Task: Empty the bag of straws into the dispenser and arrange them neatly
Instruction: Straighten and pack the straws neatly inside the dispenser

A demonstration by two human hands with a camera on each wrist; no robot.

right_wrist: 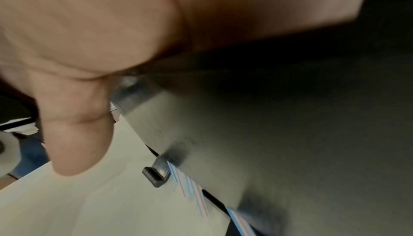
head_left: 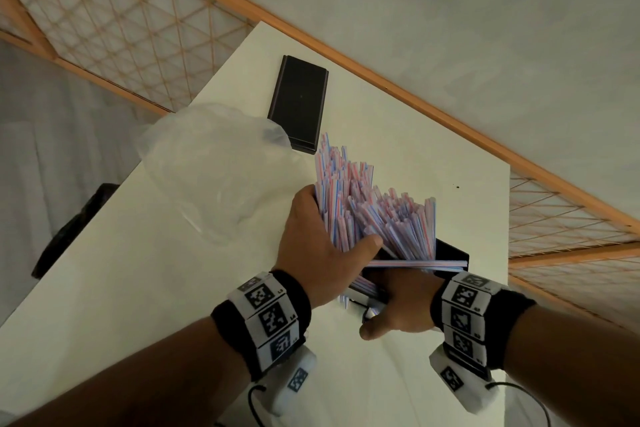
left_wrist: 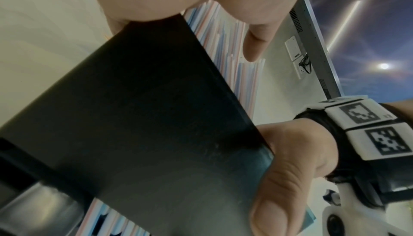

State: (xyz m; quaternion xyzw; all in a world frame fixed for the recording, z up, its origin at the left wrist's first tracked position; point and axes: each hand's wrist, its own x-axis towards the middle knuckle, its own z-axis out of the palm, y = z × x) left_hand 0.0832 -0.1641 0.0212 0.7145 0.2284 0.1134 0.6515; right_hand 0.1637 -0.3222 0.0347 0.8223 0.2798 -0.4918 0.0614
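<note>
the left hand [head_left: 313, 246] has its thumb and fingers [head_left: 369, 242] curled round the bundle of striped straws [head_left: 374, 215] standing crooked in the black dispenser [head_left: 450, 251], at centre frame. the right hand [head_left: 403, 305] grips the dispenser's near end, thumb out. the emptied clear bag [head_left: 211, 163] lies left on the white table [head_left: 138, 288], the black lid [head_left: 299, 102] further up.

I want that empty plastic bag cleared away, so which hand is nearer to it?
Left. The left hand grips the straws right beside the plastic bag; the right hand holds the dispenser, farther away.
</note>
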